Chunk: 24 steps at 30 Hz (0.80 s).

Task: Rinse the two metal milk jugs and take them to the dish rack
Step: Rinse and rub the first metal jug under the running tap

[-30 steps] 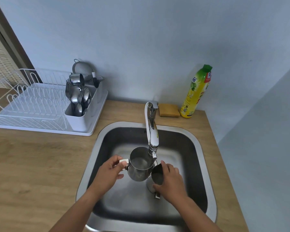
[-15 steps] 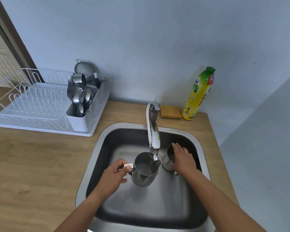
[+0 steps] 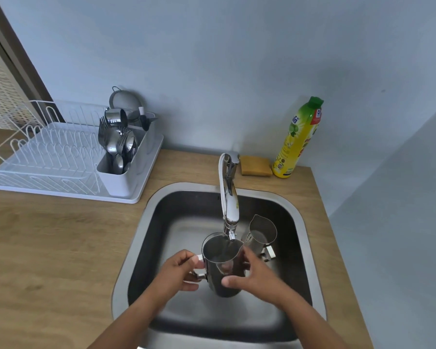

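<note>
A larger metal milk jug (image 3: 220, 258) is held upright under the tap spout (image 3: 230, 217), inside the steel sink (image 3: 136, 248). My left hand (image 3: 179, 272) grips its handle on the left side. My right hand (image 3: 254, 274) wraps the jug's body on the right, thumb across the front. A smaller metal milk jug (image 3: 261, 235) stands by itself on the sink floor to the right of the tap, with no hand on it. The white dish rack (image 3: 48, 159) sits on the counter at the far left.
The rack's cutlery holder (image 3: 118, 149) is full of spoons and forks. A yellow dish soap bottle (image 3: 298, 139) and a sponge (image 3: 256, 166) stand behind the sink by the wall. Wooden counter (image 3: 48, 248) lies between sink and rack.
My right hand carried the smaller jug to the right of the tap, set it down and let go, then came back onto the larger jug's body. My left hand kept its hold.
</note>
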Motion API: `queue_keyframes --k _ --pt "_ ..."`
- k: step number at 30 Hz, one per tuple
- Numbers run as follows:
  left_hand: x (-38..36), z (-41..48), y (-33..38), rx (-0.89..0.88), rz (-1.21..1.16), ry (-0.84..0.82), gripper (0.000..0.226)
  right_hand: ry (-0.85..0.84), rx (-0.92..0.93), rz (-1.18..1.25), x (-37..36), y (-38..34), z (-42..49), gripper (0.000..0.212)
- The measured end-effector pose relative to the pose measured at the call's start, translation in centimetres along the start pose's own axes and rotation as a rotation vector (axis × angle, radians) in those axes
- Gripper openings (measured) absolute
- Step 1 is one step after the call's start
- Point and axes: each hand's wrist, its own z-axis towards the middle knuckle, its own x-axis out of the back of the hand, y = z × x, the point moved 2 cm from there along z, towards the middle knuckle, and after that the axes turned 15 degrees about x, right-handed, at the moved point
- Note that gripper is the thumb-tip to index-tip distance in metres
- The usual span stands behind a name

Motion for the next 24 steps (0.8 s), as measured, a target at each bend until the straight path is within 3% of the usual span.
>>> queue_keyframes --k 4,8,11,17,24 --pt "-1.2 0.5 -1.1 0.112 -0.106 -0.128 0.018 0.15 -0.01 -0.164 -0.1 0.2 -0.5 0.056" --pt "-2.4 1.2 -1.5 0.152 -0.149 -0.272 0.013 0.16 0.002 -0.379 0.7 0.1 -1.1 0.083" --pt "-2.8 1.9 -0.9 0.105 -0.097 -0.293 0.008 0.221 0.065 -0.483 1.3 -0.3 -1.0 0.092" --pt "-2.5 3.1 1.5 -0.047 0.017 -0.195 0.006 0.298 0.148 -0.535 1.9 0.3 0.6 0.092" --pt "-1.0 2.3 4.2 -0.292 0.263 0.05 0.007 0.378 0.163 -0.279 1.5 1.0 3.1 0.087"
